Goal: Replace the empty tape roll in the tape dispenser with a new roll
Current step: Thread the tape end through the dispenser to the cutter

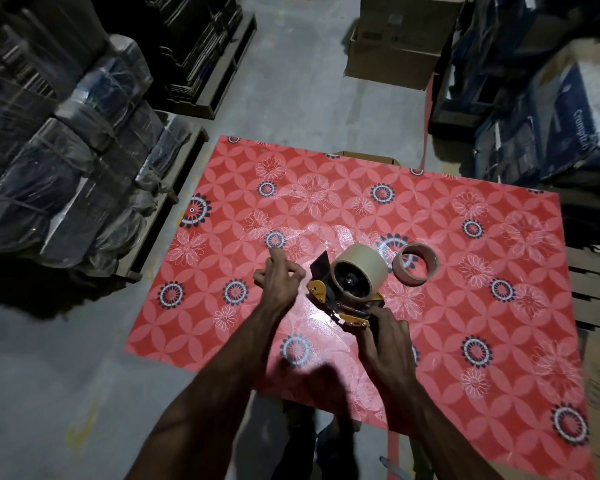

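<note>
Head view shows my right hand [387, 336] clenched around the handle of the orange-and-black handheld tape dispenser [343, 299], which stands on the red floral-patterned table cover [465, 306]. Just beyond my grip, the full beige roll of packing tape [359, 271] already sits on the dispenser's hub, so by my reckoning the swap itself is done. The empty brown cardboard tape core [415, 263] lies on the cover past my right hand and to the outer side, close beside the loaded roll but apart from it. My left hand [279, 277] is across from the grip, beside the dispenser's front end; its fingers are loosely curled with thumb and fingertips pinched together, perhaps on the clear tape end, though I cannot tell whether anything is between them. I judge the step in hand to be threading: the loose end needs drawing from the roll, under the roller and out to the cutting blade, while my right hand steadies the dispenser.
</note>
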